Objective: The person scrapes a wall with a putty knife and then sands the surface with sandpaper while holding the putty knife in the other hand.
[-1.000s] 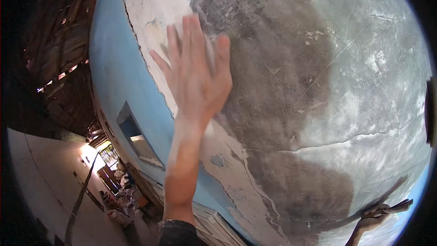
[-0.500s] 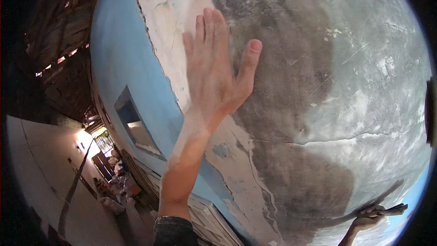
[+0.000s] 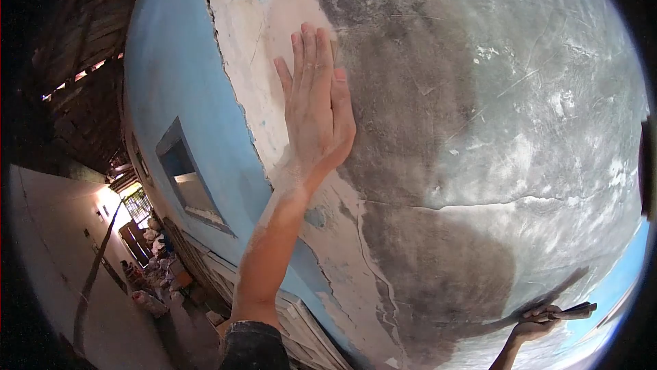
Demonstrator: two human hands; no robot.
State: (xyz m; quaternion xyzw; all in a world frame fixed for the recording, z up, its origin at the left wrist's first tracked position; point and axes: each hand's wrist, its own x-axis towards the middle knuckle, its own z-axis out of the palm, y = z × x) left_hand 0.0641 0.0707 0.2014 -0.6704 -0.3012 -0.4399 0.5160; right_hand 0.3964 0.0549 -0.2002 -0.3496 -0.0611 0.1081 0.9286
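My left hand (image 3: 318, 100) reaches up against the wall with its fingers stretched out flat and the thumb alongside the index finger. It lies over the border between a pale bare strip (image 3: 239, 35) and the dark grey damp-looking plaster (image 3: 404, 89). White dust covers the wrist and back of the hand. At the lower right, my right hand (image 3: 534, 327) is closed round a flat, dark tool (image 3: 576, 311) with a narrow end pointing right. Its shadow falls on the grey wall (image 3: 554, 130) close by. The tool's exact kind is not clear.
A long crack (image 3: 479, 206) runs across the grey plaster. Left of the pale strip are blue paint (image 3: 171, 35) and a small framed opening (image 3: 191, 178). Wooden boards (image 3: 308, 332) lean below. Further off, a passage holds piled bags (image 3: 150, 301) under a dark roof (image 3: 75, 48).
My left thumb has drawn in from spread wide to lie beside the fingers. The view has shifted slightly, and the right hand with its tool appears a little further left.
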